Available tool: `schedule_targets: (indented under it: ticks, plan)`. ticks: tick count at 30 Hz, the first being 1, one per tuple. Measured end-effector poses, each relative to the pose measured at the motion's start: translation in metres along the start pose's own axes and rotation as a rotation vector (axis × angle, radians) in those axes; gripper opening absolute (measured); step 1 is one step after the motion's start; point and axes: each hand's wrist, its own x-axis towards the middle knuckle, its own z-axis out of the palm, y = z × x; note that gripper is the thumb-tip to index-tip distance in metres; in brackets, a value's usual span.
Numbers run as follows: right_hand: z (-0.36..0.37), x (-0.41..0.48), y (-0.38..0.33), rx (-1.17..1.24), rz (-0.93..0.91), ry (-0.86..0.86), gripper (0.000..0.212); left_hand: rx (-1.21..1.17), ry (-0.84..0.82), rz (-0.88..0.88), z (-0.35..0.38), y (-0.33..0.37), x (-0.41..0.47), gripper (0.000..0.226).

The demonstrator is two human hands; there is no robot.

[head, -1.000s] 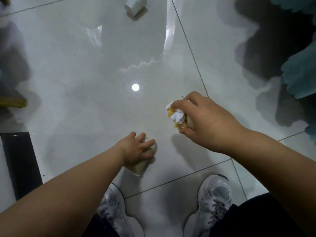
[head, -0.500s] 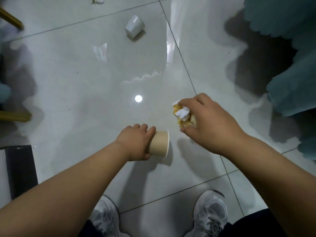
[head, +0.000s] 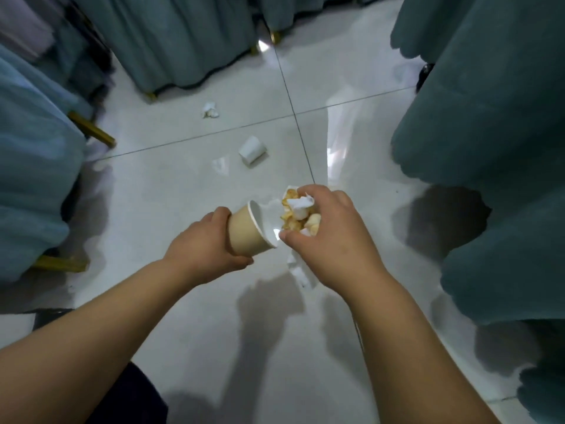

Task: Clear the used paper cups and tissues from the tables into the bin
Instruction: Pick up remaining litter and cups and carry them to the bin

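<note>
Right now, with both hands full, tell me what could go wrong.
The cup in the left hand is tilted, mouth toward the right hand; any dregs could spill.
The wad in the right hand looks loose; bits might drop.
A white cup and a tissue lie on the floor ahead, easy to step on or miss.

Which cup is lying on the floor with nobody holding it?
The white cup, tipped on its side on the floor. The other one, the tan cup, is gripped by the left hand.
</note>
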Motion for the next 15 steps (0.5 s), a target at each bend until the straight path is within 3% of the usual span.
schedule_targets:
  ticks: [9,15]
  plan:
    - [-0.087,0.002,-0.035,0.013,-0.05,0.037,0.056,-0.061,0.129,-0.107,-0.084,0.069,-0.001,0.066]
    - [-0.089,0.046,-0.052,0.015,-0.021,0.026,0.055,0.102,0.358,-0.119,-0.151,0.066,0.029,0.068]
